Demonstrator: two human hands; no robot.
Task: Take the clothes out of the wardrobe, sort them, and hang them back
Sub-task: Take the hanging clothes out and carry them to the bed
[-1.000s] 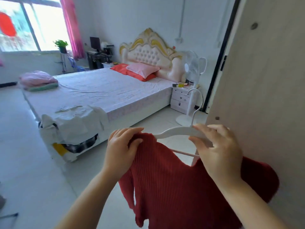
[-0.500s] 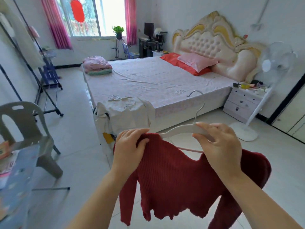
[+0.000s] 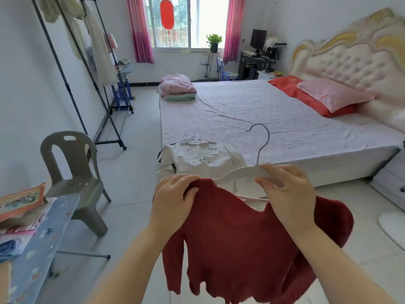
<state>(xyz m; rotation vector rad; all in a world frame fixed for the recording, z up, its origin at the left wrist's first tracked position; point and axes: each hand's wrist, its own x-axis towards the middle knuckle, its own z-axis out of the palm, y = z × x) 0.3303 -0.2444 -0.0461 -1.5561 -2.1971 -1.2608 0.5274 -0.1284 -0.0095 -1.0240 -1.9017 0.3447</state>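
Left hand (image 3: 173, 198) grips the red sweater (image 3: 236, 244) at its shoulder. Right hand (image 3: 289, 194) pinches the white hanger (image 3: 238, 173) carrying it. Bed (image 3: 274, 119) lies beyond both hands.

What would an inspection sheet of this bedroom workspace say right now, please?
Surface: bed, sheet bare in the middle; tiled floor.
Job's things: red sweater on a white hanger, held in the air before the bed; pale printed top lies on the bed's near corner, spare hangers at its collar.
Clutter: folded pink bedding on the bed's far corner; grey chair; ironing board at left.
Hands: left hand grips the sweater's shoulder; right hand holds the hanger's arm.
Cables: nothing seen.
Surroundings: clothes rack with pale garments at left; window with pink curtains; desk.
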